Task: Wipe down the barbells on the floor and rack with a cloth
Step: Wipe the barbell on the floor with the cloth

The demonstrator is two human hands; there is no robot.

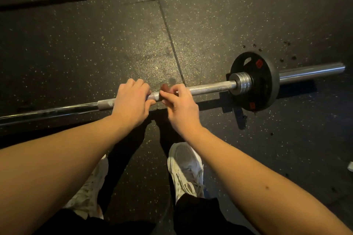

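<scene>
A steel barbell lies on the dark rubber floor, running from the left edge to the right. A black weight plate with red marks sits on its right sleeve, behind a stack of silver collars. My left hand grips the knurled shaft from above, fingers curled over it. My right hand is right beside it, with thumb and curled fingers closed on the shaft. I can see no cloth in either hand; anything under the palms is hidden.
My two white trainers stand just behind the bar on speckled rubber tiles. A dark strip lies far left. Small dark spots dot the floor near the plate. A small white scrap shows at the right edge.
</scene>
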